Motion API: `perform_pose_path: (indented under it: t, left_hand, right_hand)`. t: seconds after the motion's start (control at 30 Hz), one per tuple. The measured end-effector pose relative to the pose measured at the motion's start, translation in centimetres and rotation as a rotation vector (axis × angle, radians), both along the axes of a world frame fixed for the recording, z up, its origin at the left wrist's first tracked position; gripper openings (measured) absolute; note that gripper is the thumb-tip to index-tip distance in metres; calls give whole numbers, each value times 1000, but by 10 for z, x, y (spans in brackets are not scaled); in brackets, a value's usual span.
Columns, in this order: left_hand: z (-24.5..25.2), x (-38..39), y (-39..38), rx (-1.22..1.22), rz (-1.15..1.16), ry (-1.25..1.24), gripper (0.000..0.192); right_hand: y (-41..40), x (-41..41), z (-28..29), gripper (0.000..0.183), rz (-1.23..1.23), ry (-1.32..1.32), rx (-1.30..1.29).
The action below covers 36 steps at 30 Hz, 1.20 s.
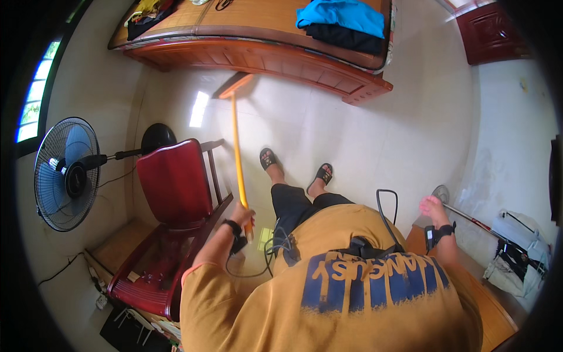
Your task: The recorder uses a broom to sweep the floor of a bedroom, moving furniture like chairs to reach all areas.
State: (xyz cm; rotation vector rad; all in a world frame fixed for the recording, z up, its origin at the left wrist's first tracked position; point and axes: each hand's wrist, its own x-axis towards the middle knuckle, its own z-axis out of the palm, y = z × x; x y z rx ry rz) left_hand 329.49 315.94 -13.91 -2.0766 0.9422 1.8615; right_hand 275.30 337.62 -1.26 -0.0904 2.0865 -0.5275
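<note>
My left hand [242, 214] is closed around the lower end of a yellow pole [238, 154]. The pole runs away from me over the pale floor to a long orange head [236, 85], which looks like a broom or push-broom head and lies beside the wooden bed's side panel [264, 57]. What is under the head cannot be made out. My right hand [432, 207] is raised at my right side with its fingers partly curled, and no object shows in it. Both wrists wear black straps with small devices.
A dark red wooden chair [176, 185] stands close on my left, with a standing fan [75, 176] beyond it. Folded clothes [341, 20] lie on the bed. At right are a wooden furniture top [488, 303] and a long-handled tool [470, 220] near bags. Cables hang at my waist.
</note>
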Motion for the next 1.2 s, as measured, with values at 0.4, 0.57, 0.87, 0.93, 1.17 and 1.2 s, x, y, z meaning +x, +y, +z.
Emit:
perform_pose_path:
  t: [0.4, 0.57, 0.87, 0.93, 1.17, 1.2]
  left_hand:
    - [-8, 62, 196, -26, -106, 177, 28]
    - [3, 56, 158, -126, -231, -72, 22]
    - [5, -12, 33, -179, -402, -280, 23]
    - [8, -16, 36, -128, -394, -291, 22]
    - [33, 48, 101, -120, -673, -251, 23]
    - [40, 58, 112, -163, -745, -203, 22]
  right_hand:
    - [-31, -8, -9, 20, 223, -16, -57]
    - [-8, -6, -13, 20, 177, 8, -33]
    - [37, 17, -15, 17, 51, 9, 93]
    - [41, 20, -15, 17, 42, -28, 49]
    - [18, 23, -19, 20, 104, -52, 62]
    - [10, 24, -21, 20, 105, -2, 117]
